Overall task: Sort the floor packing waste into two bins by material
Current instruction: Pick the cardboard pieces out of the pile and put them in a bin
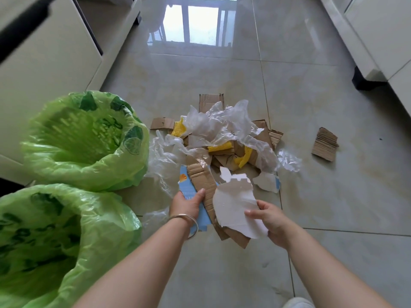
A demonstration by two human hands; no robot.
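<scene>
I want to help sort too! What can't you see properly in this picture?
Head view only:
- Inside the far bin: blurred, so its contents cannot be told.
- Near bin: cut off by the left and bottom edges.
- Cardboard in the pile: partly hidden under clear plastic.
- Print on the blue card: too small, partly covered by the left hand.

the floor (pixel 322 196) is glossy pale tile, smooth enough to mirror a window at 12 o'clock; the two bin liners (pixel 89 141) at 9 o'clock are thin green plastic, shiny and wrinkled; the clear film (pixel 213 123) in the pile is crinkled transparent plastic with bright glints; the cardboard scraps (pixel 325 144) are matt brown with ribbed corrugation showing; the yellow netting (pixel 179 128) looks like soft foam mesh; the white sheet (pixel 233 205) in the right hand (pixel 271 221) is matt, torn-edged card; the bangle (pixel 188 221) on the left wrist is polished metal
</scene>
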